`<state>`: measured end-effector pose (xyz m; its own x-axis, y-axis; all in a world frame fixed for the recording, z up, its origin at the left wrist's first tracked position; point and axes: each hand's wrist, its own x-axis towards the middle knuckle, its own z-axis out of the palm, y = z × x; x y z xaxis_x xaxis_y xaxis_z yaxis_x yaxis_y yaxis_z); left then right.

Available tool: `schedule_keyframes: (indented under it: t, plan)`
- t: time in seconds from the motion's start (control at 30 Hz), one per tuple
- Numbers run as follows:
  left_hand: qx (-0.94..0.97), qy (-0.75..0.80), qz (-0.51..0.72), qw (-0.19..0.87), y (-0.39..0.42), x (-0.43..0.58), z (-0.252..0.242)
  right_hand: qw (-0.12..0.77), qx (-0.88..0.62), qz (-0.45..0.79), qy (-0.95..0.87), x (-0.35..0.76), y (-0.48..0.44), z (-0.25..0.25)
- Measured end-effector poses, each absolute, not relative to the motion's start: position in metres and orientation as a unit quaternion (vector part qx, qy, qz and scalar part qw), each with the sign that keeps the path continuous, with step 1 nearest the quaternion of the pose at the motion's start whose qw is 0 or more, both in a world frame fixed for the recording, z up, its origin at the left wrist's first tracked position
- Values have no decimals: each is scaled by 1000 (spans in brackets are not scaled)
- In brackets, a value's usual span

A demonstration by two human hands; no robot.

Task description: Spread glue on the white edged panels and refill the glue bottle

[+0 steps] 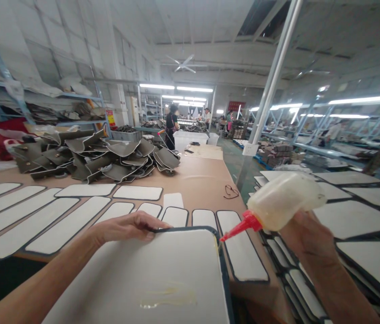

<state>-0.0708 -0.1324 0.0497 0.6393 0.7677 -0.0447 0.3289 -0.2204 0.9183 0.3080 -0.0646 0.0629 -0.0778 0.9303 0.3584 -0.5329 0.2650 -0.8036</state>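
My left hand [137, 225] pinches the far edge of a large white panel [149, 265] with a dark edging, thumb on top. Yellowish glue [166, 297] is smeared across the panel's face, and more lies along its right corner. In my right hand [311, 234] is a cloudy squeeze bottle [284, 198], tilted nozzle-down to the left. Its red nozzle [240, 226] has its tip at the panel's right edge, near the rounded corner. The bottle hides part of my right fingers.
Several dark-edged white panels [243, 252] lie in rows on the brown table [196, 180]. A heap of grey-green folded pieces [115, 155] sits at the back left, glasses [231, 192] near the right edge. More panels [358, 218] are stacked at right. A person [171, 126] stands farther off.
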Motion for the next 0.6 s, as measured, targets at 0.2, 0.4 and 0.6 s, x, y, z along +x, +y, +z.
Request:
schedule_keyframes:
  t: [0.2,0.4,0.6]
  plan:
    - [746,351,197,530,-133,-68,51,610,-180,581,-508,306,-73,85]
    - [754,336,169,538,-134,-64,63,592,-177,562,-551,305,-72,108]
    - [720,343,181,576,-135,-72,68,531,-194,601,-565,304,-64,99]
